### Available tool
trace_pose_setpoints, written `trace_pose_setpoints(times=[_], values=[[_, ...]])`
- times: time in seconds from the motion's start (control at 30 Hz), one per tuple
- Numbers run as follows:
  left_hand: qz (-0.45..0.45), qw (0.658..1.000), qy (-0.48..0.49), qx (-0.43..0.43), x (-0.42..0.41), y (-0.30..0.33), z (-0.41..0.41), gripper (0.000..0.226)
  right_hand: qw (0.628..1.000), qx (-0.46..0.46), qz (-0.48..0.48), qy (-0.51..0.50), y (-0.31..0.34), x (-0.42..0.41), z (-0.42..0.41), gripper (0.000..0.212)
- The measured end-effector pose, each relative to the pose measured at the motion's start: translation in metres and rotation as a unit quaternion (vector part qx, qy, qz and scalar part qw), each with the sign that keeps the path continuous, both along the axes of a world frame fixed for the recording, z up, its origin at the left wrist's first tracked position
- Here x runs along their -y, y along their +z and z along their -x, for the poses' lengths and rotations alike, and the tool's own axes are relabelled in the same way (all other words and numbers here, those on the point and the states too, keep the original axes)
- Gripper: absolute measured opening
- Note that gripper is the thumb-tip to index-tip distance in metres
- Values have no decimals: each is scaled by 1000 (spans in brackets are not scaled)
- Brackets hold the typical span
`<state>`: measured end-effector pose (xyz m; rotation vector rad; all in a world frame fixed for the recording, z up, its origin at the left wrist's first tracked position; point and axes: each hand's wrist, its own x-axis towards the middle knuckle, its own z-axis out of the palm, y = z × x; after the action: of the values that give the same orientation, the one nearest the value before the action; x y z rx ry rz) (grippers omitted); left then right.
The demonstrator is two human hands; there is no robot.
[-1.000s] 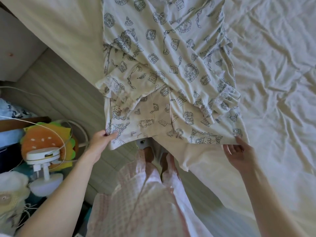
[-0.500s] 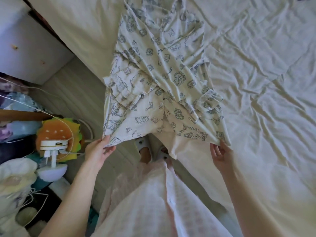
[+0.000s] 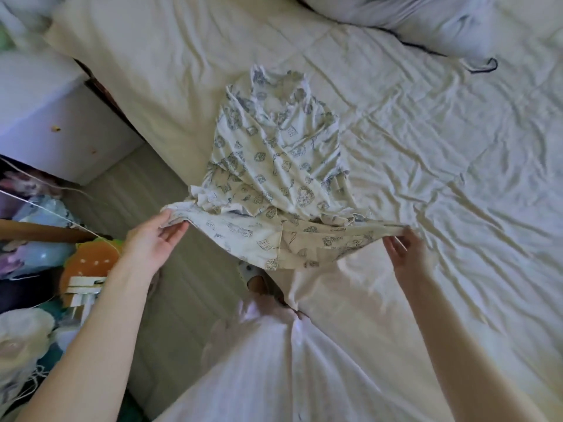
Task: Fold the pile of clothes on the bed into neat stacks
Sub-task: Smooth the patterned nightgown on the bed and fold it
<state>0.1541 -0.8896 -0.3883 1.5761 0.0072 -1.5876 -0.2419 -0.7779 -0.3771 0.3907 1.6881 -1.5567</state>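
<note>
A white garment with grey printed pictures (image 3: 274, 166) lies lengthwise on the cream bed sheet (image 3: 441, 193), its far end crumpled. Its near hem is lifted off the bed and stretched wide. My left hand (image 3: 155, 239) pinches the hem's left corner out past the bed's edge, over the floor. My right hand (image 3: 402, 251) pinches the right corner just above the sheet. The hem sags between the two hands.
A pale pillow (image 3: 411, 16) with a dark cord lies at the bed's far side. A white cabinet (image 3: 51, 117) stands left of the bed. Plush toys, a small fan (image 3: 82, 290) and cables crowd the floor at the left. My pink clothing fills the foreground.
Both hands have raised the hem and drawn it wider and flatter. The garment now lies farther up on the bed, and the view has pulled back, showing more bed and the pillow.
</note>
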Motion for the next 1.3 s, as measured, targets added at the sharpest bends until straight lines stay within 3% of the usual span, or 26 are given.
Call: trace_pose_setpoints(times=[0.33,0.53,0.7,0.8,0.87,0.97,1.07,1.1,1.17,1.23,1.3], values=[[82,996,21,8,171,5,40,4,997,-2,43,62,-7,172,52,8],[96,995,33,22,303,-28,55,18,994,22,103,27,-33,306,79,9],[125,991,45,3,375,-52,76,6,987,61,145,-20,-60,385,92,15],[128,980,-91,123,375,-74,92,7,993,16,62,96,-85,396,78,32],[121,941,-176,264,354,-94,97,6,978,-92,-38,185,-103,385,55,38],[76,881,-218,414,301,-127,86,31,903,-300,-153,267,-124,342,18,35],[-20,905,-168,390,239,-149,72,55,818,-366,-301,326,-140,284,5,39],[-59,919,-141,364,223,-154,68,61,804,-352,-352,324,-144,266,4,43],[-110,952,-99,269,199,-159,64,65,844,-271,-393,244,-150,242,4,49],[-126,983,-49,122,189,-158,66,61,932,-108,-319,132,-149,236,4,33],[-128,991,-10,32,189,-154,73,53,972,87,-210,54,-146,241,7,17]])
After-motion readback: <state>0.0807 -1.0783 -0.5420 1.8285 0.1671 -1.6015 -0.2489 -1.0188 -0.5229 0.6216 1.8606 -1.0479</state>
